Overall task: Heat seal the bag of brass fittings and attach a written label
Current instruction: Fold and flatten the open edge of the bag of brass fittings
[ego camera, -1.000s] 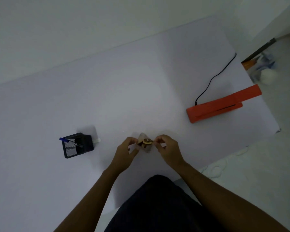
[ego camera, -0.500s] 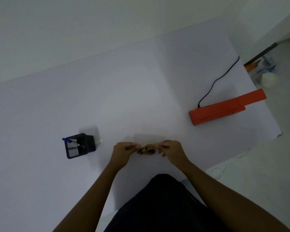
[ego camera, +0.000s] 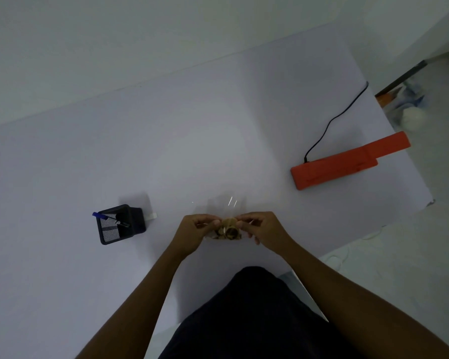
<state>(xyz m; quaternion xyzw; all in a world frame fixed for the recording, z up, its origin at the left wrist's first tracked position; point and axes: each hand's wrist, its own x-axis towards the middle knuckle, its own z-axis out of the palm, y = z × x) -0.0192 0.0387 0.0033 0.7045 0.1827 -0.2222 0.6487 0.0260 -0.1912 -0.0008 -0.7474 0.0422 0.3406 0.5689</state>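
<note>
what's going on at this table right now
A person at a white table holds a small clear bag of brass fittings between both hands, the left hand and right hand each pinching a side. The orange heat sealer lies off to the right, plugged in by a black cord, untouched. A black mesh pen holder stands to the left. The bag has not reached the sealer yet.
</note>
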